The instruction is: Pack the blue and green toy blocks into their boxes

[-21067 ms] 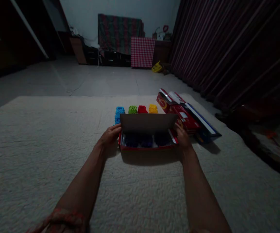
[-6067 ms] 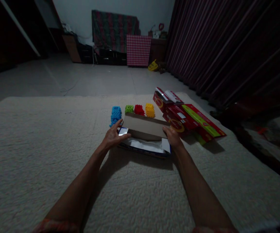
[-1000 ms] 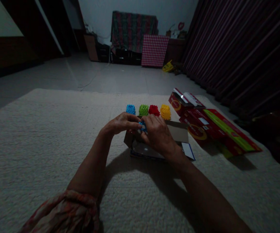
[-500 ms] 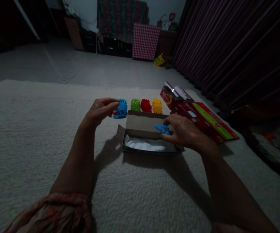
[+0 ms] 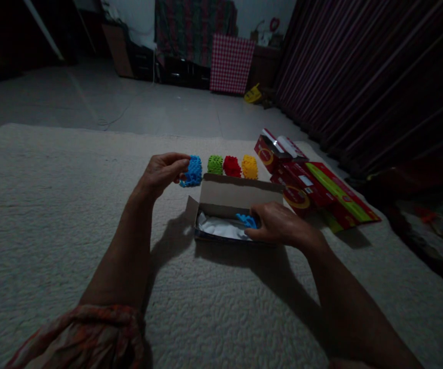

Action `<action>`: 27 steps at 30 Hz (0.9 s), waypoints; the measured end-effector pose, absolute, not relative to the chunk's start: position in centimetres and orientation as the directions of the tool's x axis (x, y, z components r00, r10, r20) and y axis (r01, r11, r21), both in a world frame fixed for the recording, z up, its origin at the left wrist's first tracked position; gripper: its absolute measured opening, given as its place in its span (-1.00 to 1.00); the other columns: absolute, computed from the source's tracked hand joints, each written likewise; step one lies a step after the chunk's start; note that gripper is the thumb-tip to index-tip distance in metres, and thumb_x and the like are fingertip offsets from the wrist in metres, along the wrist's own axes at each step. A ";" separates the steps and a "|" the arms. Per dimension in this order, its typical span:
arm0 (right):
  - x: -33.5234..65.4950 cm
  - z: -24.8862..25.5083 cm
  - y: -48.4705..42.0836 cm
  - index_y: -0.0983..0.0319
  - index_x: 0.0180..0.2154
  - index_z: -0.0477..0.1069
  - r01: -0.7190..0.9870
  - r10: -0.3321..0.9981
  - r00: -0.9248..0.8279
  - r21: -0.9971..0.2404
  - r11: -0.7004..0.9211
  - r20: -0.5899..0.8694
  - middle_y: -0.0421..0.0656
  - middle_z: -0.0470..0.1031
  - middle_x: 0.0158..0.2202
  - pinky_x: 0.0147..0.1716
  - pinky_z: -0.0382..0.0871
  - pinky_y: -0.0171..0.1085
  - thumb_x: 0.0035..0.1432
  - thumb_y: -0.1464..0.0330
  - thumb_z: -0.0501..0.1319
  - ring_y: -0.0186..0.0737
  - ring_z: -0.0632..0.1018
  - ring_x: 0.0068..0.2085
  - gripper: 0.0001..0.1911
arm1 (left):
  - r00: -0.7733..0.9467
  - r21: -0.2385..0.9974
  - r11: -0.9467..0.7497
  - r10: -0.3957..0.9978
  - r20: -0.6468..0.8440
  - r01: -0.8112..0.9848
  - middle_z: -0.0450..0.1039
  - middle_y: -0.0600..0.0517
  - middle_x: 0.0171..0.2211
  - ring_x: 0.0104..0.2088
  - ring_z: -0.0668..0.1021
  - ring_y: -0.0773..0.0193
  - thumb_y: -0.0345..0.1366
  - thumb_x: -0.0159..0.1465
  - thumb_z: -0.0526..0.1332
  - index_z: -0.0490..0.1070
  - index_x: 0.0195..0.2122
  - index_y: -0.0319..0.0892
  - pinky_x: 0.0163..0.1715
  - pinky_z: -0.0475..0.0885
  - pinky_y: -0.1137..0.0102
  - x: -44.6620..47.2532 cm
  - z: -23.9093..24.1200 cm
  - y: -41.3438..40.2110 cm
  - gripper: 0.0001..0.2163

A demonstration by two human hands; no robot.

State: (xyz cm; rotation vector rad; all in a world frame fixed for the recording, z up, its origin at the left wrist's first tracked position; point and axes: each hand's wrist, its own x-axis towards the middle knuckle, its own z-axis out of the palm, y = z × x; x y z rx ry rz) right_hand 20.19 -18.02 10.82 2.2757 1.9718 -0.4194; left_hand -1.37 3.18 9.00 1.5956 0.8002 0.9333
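Observation:
My right hand pinches a small blue plastic piece down inside an open cardboard box. White crumpled lining covers the box's bottom beneath the piece. Beyond the box's left side, my left hand has thumb and fingers closed together, overlapping the left edge of a knobbly blue stack. Whether it grips that stack or a small piece is hidden. Behind the box stand similar knobbly stacks in a row: green, red and yellow.
Red cartons, one with a yellow-green panel, lie right of the box on the pale quilted mat. Tiled floor stretches behind. A dark curtain hangs at the right, and a checked cloth at the back.
My right hand has moved down and slightly left, lowering the blue piece from above the box to inside it. My left hand stays by the blue stack.

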 end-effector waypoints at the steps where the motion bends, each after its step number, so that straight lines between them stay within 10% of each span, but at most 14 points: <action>1: 20.2 10.8 -17.9 0.24 -0.23 0.51 0.983 0.950 0.133 -0.082 -0.162 -0.284 -0.02 0.60 -0.29 -0.42 0.23 -0.26 0.13 0.16 0.30 -0.11 0.56 -0.32 -0.71 | 0.465 0.980 -0.198 0.870 0.165 0.023 0.51 0.01 -0.51 -0.56 0.50 0.38 -0.29 0.12 0.32 0.60 -0.22 -0.29 -0.60 0.35 0.50 -1.3 9.0 3.2 -0.77; 16: 18.5 11.9 -17.7 0.21 -0.13 0.44 0.975 0.987 0.104 -0.184 -0.125 -0.119 -0.12 0.56 -0.30 -0.38 0.24 -0.27 0.16 0.23 0.33 -0.17 0.52 -0.32 -0.72 | 0.604 0.977 -0.213 0.780 0.164 0.010 0.47 0.04 -0.56 -0.61 0.43 0.44 -0.27 0.13 0.33 0.58 -0.33 -0.26 -0.63 0.30 0.52 -1.3 8.9 2.9 -0.84; 27: 16.2 9.4 -15.3 0.24 -0.12 0.45 0.957 0.953 -0.259 -0.089 0.275 0.157 0.08 0.34 0.22 0.14 0.32 0.08 0.06 0.34 0.42 0.11 0.35 0.20 -0.66 | 0.633 0.975 -0.221 0.758 0.157 0.023 0.47 0.06 -0.56 -0.61 0.41 0.45 -0.28 0.15 0.33 0.58 -0.34 -0.23 -0.60 0.32 0.51 -1.5 8.9 3.1 -0.87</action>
